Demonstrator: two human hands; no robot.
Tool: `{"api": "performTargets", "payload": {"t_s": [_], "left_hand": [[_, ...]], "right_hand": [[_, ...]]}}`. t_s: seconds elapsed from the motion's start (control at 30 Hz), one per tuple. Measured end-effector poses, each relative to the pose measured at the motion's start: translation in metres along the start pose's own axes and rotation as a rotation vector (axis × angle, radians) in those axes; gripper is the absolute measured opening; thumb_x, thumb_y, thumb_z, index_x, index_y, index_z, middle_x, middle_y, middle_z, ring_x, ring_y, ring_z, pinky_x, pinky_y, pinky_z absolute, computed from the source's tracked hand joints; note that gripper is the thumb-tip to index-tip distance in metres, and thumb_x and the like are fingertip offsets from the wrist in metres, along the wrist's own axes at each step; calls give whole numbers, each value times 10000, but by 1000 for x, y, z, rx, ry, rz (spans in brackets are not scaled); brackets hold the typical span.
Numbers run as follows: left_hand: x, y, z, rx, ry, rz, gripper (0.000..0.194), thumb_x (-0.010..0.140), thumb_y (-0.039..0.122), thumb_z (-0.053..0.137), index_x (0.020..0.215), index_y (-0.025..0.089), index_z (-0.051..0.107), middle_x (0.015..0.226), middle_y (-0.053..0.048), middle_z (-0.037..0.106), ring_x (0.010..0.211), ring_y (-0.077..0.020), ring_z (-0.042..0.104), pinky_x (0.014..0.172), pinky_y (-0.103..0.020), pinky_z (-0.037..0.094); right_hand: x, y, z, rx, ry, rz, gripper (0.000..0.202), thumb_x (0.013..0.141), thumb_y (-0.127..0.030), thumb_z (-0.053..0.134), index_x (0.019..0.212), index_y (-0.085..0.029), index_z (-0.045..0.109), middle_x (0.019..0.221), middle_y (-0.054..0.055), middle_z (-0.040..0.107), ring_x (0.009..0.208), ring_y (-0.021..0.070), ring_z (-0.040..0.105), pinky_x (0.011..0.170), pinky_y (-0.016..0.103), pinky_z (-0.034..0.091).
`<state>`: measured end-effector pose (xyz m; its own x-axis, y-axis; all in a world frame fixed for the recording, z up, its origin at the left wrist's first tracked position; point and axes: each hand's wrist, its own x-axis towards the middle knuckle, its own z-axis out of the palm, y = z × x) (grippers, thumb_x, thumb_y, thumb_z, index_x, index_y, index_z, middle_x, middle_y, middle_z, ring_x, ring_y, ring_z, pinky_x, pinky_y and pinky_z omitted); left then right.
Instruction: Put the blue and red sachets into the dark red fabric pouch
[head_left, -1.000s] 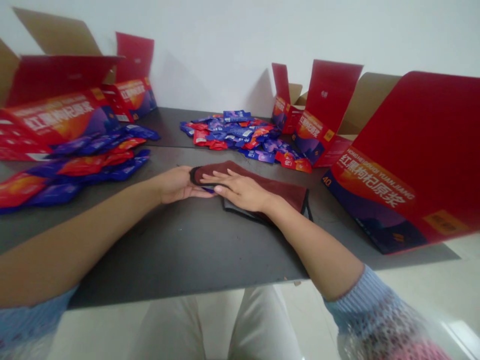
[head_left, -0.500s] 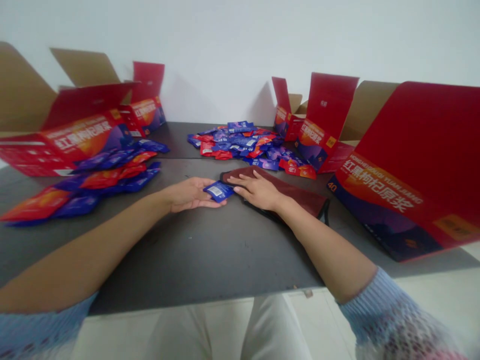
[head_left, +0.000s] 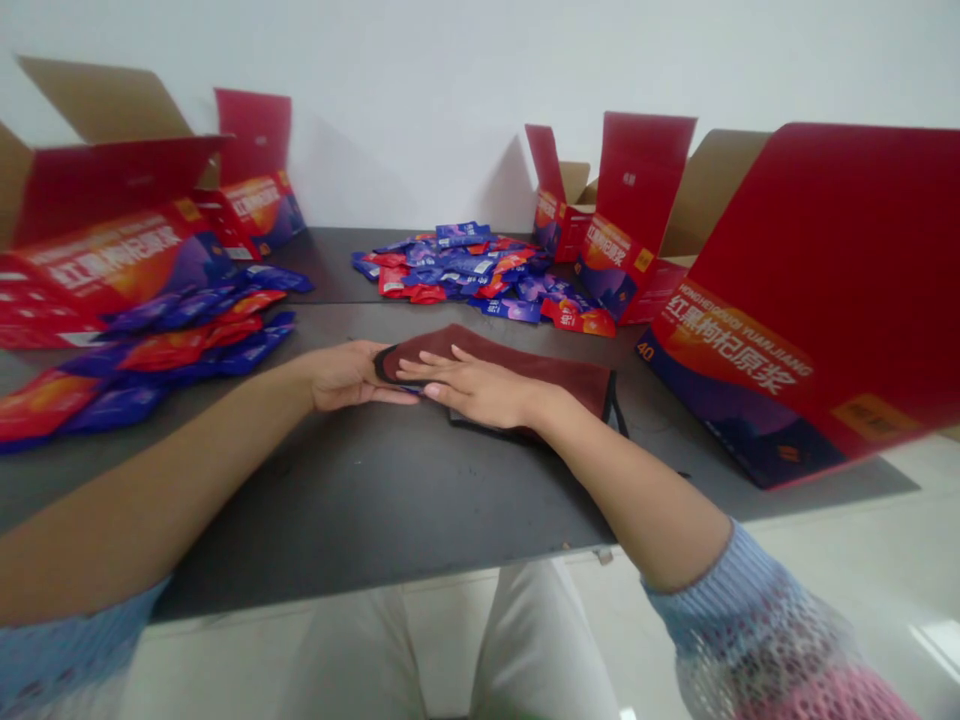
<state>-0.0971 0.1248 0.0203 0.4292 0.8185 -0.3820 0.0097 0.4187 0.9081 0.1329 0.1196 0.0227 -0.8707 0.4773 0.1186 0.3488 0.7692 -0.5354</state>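
Note:
My left hand (head_left: 341,378) is closed, palm up, at the left end of a brown cloth (head_left: 566,378) with black edging. Its fingers hold a blue sachet (head_left: 409,388), of which only a sliver shows; the rest is covered by the cloth. My right hand (head_left: 484,390) lies flat on top of the cloth with its fingers stretched out and apart, pressing it over the sachet. The left thumb is hidden under the cloth's edge. A black strap hangs from the cloth's right end.
Behind my hands lies a heap of blue and red sachets (head_left: 472,265). Overlapping rows of sachets (head_left: 187,345) are on the left. Open red cartons stand on both sides, including a large one (head_left: 795,330) at the right and another (head_left: 127,250) at the left. The table's front edge is near my legs.
My right hand and the cloth have slid left over the sachet, which showed plainly before. The left hand keeps its hold. The camera view has shifted somewhat.

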Motion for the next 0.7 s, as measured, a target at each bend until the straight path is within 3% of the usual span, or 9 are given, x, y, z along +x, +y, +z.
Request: {"api": "performTargets", "payload": {"t_s": [0.2, 0.47, 0.7], "left_hand": [[1, -1, -5, -24, -61, -12, 596, 683, -75, 678, 1238, 143, 671, 1124, -153, 748, 1062, -281, 713, 1023, -427, 530], [4, 0, -2, -10, 39, -37, 582, 652, -111, 674, 1165, 165, 650, 1010, -124, 750, 927, -280, 749, 942, -465, 576], [3, -2, -1, -52, -7, 5, 564, 654, -91, 704, 1151, 167, 639, 1074, -118, 737, 944, -261, 744, 992, -465, 544]], "right_hand": [[-3, 18, -9, 9, 35, 78, 508, 1043, -461, 308, 1499, -278, 438, 1560, 29, 398, 1482, 205, 302, 1257, 502, 105], [-5, 47, -17, -149, 114, 386, 657, 1002, -616, 241, 1501, -248, 455, 1537, 55, 433, 1472, 291, 314, 1253, 537, 146], [-8, 44, -14, -129, 126, 287, 613, 1026, -560, 202, 1545, -275, 361, 1567, 40, 382, 1492, 245, 270, 1254, 546, 55]]}}
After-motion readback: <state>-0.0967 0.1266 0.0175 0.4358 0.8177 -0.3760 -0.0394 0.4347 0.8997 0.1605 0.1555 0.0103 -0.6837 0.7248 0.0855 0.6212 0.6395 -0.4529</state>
